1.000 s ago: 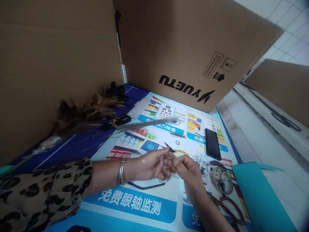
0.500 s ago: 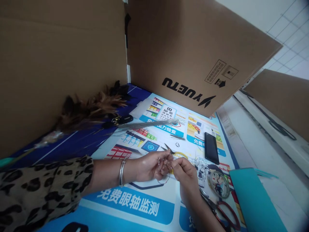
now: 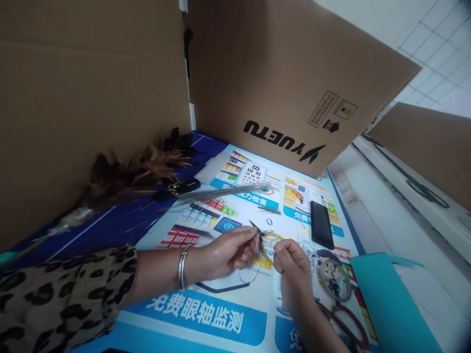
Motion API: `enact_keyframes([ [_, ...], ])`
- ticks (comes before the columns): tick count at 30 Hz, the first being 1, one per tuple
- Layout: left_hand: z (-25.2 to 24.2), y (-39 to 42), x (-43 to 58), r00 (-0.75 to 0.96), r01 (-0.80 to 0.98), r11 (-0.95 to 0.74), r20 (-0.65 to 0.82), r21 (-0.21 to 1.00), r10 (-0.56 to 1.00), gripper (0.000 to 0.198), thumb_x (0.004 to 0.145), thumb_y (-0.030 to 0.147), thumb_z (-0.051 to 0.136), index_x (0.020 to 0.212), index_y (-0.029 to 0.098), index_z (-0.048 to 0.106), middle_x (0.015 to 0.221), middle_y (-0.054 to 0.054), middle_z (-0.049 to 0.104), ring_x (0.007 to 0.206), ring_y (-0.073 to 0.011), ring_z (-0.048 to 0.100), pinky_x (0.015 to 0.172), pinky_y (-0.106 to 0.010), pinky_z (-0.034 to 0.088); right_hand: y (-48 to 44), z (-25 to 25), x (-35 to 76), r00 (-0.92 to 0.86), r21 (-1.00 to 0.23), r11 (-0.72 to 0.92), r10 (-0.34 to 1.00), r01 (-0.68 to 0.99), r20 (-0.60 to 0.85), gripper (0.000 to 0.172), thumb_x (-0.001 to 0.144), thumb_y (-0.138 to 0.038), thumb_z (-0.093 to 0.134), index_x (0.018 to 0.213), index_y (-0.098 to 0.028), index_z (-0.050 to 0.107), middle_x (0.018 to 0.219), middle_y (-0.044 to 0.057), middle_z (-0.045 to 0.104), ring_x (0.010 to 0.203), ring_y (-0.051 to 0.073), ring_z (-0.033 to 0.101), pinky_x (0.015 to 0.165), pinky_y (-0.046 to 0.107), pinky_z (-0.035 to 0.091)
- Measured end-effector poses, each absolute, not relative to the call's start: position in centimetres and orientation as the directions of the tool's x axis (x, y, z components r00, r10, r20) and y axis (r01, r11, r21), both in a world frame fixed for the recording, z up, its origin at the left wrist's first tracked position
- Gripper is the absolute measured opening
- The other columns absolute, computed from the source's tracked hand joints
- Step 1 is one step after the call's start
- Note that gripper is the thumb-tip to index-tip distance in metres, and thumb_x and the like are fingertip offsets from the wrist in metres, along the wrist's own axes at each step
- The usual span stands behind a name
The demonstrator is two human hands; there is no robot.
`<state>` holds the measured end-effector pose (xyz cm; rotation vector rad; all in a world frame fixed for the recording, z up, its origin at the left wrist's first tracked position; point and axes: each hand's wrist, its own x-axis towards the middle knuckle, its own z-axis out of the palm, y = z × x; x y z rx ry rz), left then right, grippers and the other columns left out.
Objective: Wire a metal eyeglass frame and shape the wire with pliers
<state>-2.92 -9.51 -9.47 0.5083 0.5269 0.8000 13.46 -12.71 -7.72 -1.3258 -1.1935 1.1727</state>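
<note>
My left hand (image 3: 230,250) reaches in from the left, its thumb and fingers pinched on a thin wire. A loop of this thin wire (image 3: 253,279) hangs below the fingertips. To its right, my right hand (image 3: 294,262) is closed in a pinch, a short gap from the left; whatever it holds is too fine to make out. Just behind the fingertips lies a yellow-handled cutting tool (image 3: 274,237) with dark pointed jaws, partly hidden by the hands. A small dark ring (image 3: 269,221) lies beyond it.
A bundle of thin metal wires (image 3: 228,190) lies farther back. On the right are a black phone (image 3: 321,224), a roll of clear tape (image 3: 334,279), red-handled scissors (image 3: 351,326) and a teal folder (image 3: 390,299). A feather duster (image 3: 136,169) lies left; cardboard panels (image 3: 257,73) stand behind.
My right hand has drawn away from the left fingertips, to the right, leaving a gap. The wire loop hangs more openly below my left hand. The view has shifted slightly.
</note>
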Motion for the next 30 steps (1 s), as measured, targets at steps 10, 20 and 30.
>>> enact_keyframes([
  [10, -8.7, -9.5, -3.3, 0.363, -0.399, 0.265, -0.114, 0.878, 0.925, 0.026, 0.084, 0.039, 0.052, 0.074, 0.015, 0.051, 0.051, 0.005, 0.042, 0.043, -0.0049, 0.033, 0.041, -0.018, 0.020, -11.9, -8.5, 13.9, 0.123, -0.987, -0.108, 0.985, -0.122, -0.123, 0.020, 0.079, -0.035, 0.058, 0.068, -0.018, 0.053, 0.047, -0.008, 0.032, 0.045, 0.007, 0.025, 0.045, 0.023, 0.018],
  [20, -8.8, -9.5, -3.2, 0.333, -0.231, 0.185, -0.101, 0.955, 0.938, 0.025, 0.082, 0.037, 0.056, 0.071, 0.014, 0.054, 0.049, 0.005, 0.040, 0.044, -0.0057, 0.033, 0.043, -0.019, 0.022, -12.0, -8.6, 13.7, 0.124, -0.988, -0.108, 0.985, -0.111, -0.121, 0.020, 0.077, -0.035, 0.059, 0.068, -0.018, 0.054, 0.051, -0.007, 0.036, 0.048, 0.008, 0.027, 0.046, 0.022, 0.022],
  [30, -8.8, -9.4, -3.2, 0.373, -0.171, 0.214, -0.137, 0.962, 0.918, 0.025, 0.081, 0.036, 0.057, 0.069, 0.014, 0.053, 0.048, 0.005, 0.040, 0.043, -0.0055, 0.031, 0.042, -0.021, 0.019, -12.0, -9.0, 13.8, 0.095, -0.993, -0.100, 0.990, -0.067, -0.106, 0.023, 0.078, -0.037, 0.059, 0.067, -0.019, 0.052, 0.050, -0.007, 0.035, 0.047, 0.008, 0.027, 0.046, 0.023, 0.023],
])
